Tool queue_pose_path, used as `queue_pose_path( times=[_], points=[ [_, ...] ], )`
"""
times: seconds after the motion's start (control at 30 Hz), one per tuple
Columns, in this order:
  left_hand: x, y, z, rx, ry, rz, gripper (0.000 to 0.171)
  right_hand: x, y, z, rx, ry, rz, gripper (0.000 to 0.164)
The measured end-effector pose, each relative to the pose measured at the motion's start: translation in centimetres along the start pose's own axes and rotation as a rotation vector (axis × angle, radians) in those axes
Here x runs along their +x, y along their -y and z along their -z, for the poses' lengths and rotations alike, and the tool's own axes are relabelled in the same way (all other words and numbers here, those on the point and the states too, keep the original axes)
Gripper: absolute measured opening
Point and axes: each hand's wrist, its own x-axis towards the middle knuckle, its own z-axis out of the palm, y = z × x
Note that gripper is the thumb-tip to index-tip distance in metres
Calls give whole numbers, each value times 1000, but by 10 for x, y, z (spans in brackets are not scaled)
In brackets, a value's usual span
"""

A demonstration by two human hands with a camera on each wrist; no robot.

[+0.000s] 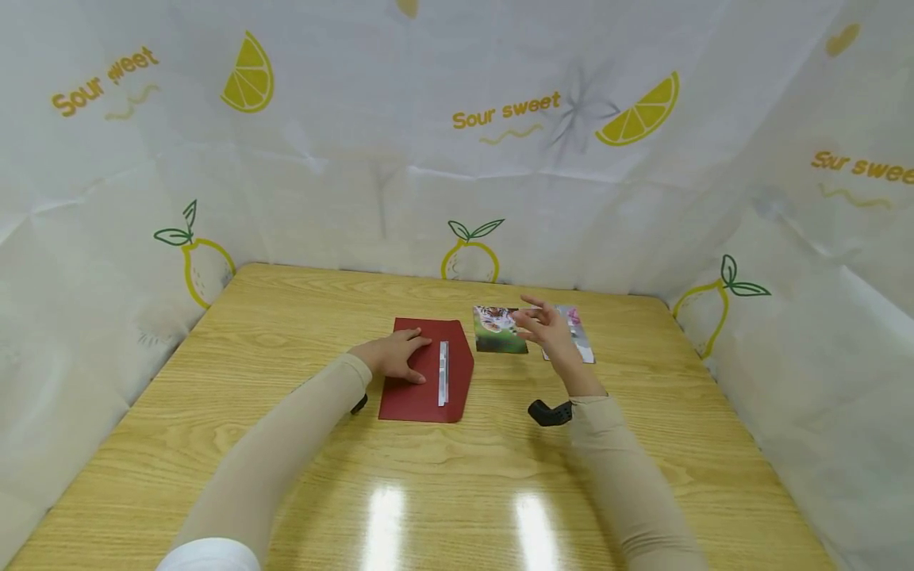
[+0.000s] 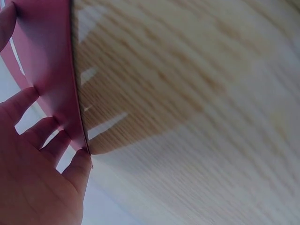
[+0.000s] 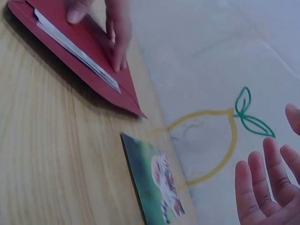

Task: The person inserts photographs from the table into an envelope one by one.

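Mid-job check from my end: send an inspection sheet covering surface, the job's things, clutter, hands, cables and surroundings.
Surface: wood-grain table, two bright reflections near the front edge of the head view.
Job's things: red envelope with pale papers showing; tiger card to its right; second card beyond, partly hidden.
Clutter: nothing seen.
Hands: left hand rests on the envelope, fingers spread; right hand appears raised by the cards, holding nothing.
Cables: nothing seen.
Surroundings: white sheet with lemon prints and "Sour sweet" lettering.
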Motion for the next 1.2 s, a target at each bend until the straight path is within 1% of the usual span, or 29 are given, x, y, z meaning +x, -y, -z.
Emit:
queue_pose_path(
  times=[0.17,0.27,0.37,0.5,0.63,0.73,0.8,0.93,1.03,1.1,1.2],
  points=[
    [0,1,-1,-6,4,3,80,4,-2,39,-51,-76,4,57],
    [0,1,-1,-3,6,4,81,4,-7,59,-52,-113,-3,57],
    [0,1,-1,-5,6,5,81,3,-14,76,-96,-153,-38,59],
    [0,0,0,-8,6,8,81,1,-25,93,-156,-213,-141,64],
    [-1,0,0,1,2,5,80,-3,-33,104,-201,-229,-270,64],
    [-2,-1,1,5,-3,5,80,-4,-39,112,-251,-215,-363,63],
    [-2,-2,1,3,-4,5,80,-4,-43,116,-275,-208,-405,63],
    [-2,-3,1,-3,-4,9,80,-3,-49,120,-318,-160,-429,64],
    [-2,-3,1,-4,-4,14,80,-2,-52,119,-374,-133,-437,64],
    [-2,-2,0,-5,-4,16,80,-1,-52,117,-428,-130,-443,64],
    [-2,-2,0,-9,-5,14,80,1,-53,113,-496,-155,-466,63]
  ],
)
